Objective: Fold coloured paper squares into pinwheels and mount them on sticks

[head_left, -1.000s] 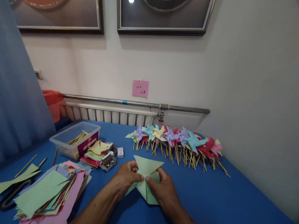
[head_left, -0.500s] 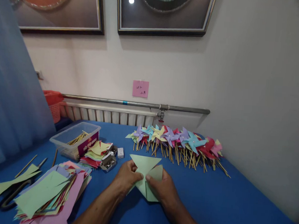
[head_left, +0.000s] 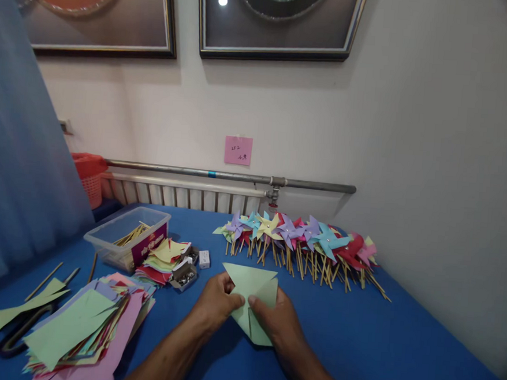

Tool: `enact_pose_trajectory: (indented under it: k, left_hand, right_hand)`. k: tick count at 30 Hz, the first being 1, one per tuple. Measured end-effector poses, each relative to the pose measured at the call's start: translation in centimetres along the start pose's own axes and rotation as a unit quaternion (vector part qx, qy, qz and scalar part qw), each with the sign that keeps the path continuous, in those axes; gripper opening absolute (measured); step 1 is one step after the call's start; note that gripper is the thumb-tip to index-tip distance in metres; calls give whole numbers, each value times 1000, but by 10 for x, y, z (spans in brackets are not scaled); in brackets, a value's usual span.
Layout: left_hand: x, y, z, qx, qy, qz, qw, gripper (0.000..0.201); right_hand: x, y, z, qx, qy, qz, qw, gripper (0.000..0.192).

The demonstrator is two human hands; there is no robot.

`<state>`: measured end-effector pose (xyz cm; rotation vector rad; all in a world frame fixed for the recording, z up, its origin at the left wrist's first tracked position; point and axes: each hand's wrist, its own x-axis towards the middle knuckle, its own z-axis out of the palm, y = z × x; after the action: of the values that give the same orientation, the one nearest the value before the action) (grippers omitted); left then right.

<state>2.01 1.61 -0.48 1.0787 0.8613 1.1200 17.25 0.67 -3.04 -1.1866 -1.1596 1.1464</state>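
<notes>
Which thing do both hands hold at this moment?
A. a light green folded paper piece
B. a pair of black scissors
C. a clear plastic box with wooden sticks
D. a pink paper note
A: the left hand and the right hand both pinch the light green folded paper piece near its middle, above the blue table cover; the black scissors lie untouched far to the left.

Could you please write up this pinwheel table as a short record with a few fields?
left hand: left hand pinches the green paper piece at its middle
right hand: right hand pinches the same piece from the right
far side: row of finished pinwheels on sticks
left side: stack of coloured paper, scissors, clear tub holding sticks
surface: blue table
</notes>
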Motion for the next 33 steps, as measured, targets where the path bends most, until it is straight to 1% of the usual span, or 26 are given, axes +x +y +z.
enact_pose_trajectory:
  k: [2,4,6,9,14,20,24,29,31,33]
  left_hand:
    - [0,-3,1,12,-7,13,1000,44]
    - [-1,-5,2,23,-17,21,999,43]
    - [-2,-5,3,34,-25,26,999,43]
    - [-3,-6,4,46,-32,33,998,44]
    - [-1,-7,1,61,-23,32,997,43]
    - [-1,-6,1,62,-11,34,997,43]
    - [-3,-3,4,56,-11,32,998,42]
    - [-2,-3,4,67,10,32,997,42]
    - [-1,-3,2,53,14,28,998,42]
    - [0,-1,1,34,15,16,999,42]
  right_hand:
    - [1,0,0,8,7,8,1000,55]
    - [1,-2,1,15,1,8,1000,55]
    - [0,-5,1,16,-2,2,1000,54]
    - [-1,-8,2,13,12,0,1000,49]
    - [-1,-8,2,-16,28,1,999,47]
    - [0,-6,0,-39,43,-6,998,51]
    - [1,-5,0,-36,28,-8,999,49]
    - [1,-2,0,-10,10,6,1000,47]
    - [-1,-6,0,46,-25,24,998,47]
    - [-6,-13,-1,129,-75,50,988,47]
